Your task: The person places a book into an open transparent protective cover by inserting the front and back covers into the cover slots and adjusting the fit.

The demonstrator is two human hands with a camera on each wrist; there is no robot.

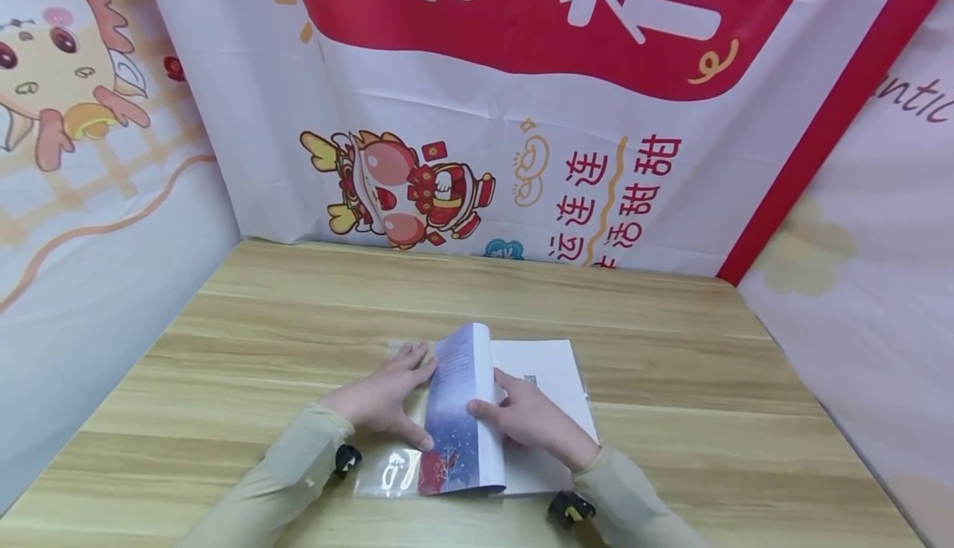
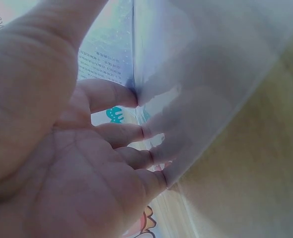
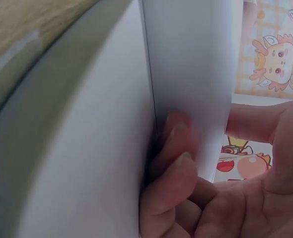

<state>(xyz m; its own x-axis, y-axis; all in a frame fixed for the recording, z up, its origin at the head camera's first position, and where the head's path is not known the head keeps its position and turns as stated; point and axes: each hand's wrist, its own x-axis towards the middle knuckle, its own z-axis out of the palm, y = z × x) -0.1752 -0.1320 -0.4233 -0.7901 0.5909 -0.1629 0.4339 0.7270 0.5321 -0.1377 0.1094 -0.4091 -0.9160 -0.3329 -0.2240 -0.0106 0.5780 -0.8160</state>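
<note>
A thin book (image 1: 453,407) with a blue, snowy cover and a red patch at its bottom lies in front of me, its cover side raised and bent over. Under it spreads a clear plastic book cover (image 1: 373,482), which sticks out to the left. My left hand (image 1: 383,395) rests on that plastic with fingers spread, and its fingertips (image 2: 145,131) press the film beside the book's edge. My right hand (image 1: 537,415) pinches the raised cover, thumb outside and curled fingers (image 3: 174,181) on the white inner side. A white page (image 1: 544,366) lies flat at right.
The wood-grain table (image 1: 298,308) extends around the book. A printed cloth (image 1: 462,84) with red and cartoon figures hangs behind it, and more cloth stands at both sides. Dark small devices sit at both wrists (image 1: 570,508).
</note>
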